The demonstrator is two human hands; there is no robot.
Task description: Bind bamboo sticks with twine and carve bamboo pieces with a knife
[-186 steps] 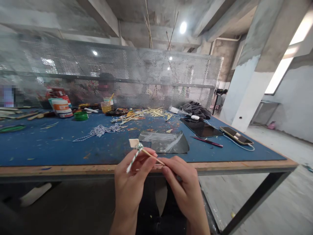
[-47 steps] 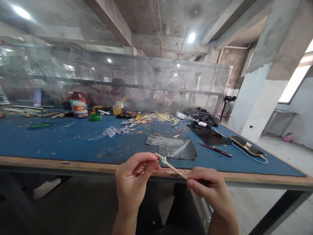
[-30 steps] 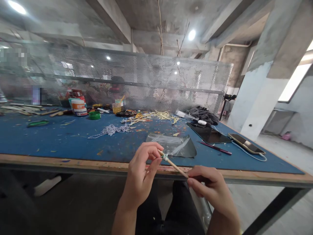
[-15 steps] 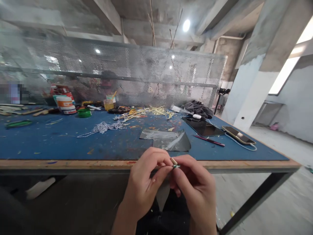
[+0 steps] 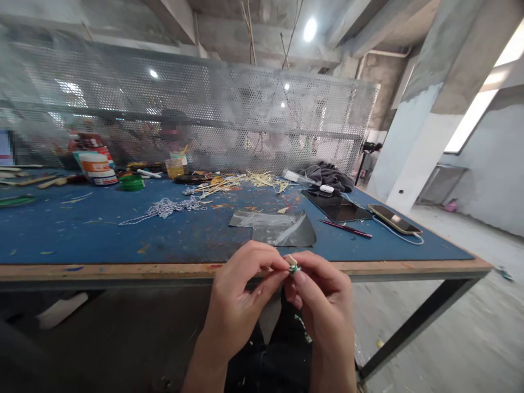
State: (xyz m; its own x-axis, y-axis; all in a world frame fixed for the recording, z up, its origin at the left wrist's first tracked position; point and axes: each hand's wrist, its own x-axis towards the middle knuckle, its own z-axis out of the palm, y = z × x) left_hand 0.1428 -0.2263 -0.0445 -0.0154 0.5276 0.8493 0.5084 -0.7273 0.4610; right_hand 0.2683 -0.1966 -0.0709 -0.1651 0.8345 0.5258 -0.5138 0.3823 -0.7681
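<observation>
My left hand [image 5: 239, 300] and my right hand [image 5: 329, 300] meet just in front of the table's near edge, thumbs and forefingers pinched together. Between their fingertips is a small pale wooden piece [image 5: 291, 260], with a green-and-white cord [image 5: 294, 268] around it. Both hands are closed on this small work; the fingers hide most of it. A loose stretch of similar cord hangs below, beside my right hand, over my dark clothing.
On the blue table [image 5: 196, 240] lie a grey sheet [image 5: 282, 228], blue-and-white cord [image 5: 167, 207], pale strips [image 5: 262, 179], a dark-red pencil-like stick [image 5: 346, 228], a tablet [image 5: 335, 206] and a phone [image 5: 394, 218] with a cable. Paint jars [image 5: 100, 169] stand left; a perforated metal screen [image 5: 245, 120] rises behind.
The view has shifted slightly, so the table sits a little higher and further left. More green-and-white cord shows at my fingertips, and its hanging stretch has come into sight below my right hand.
</observation>
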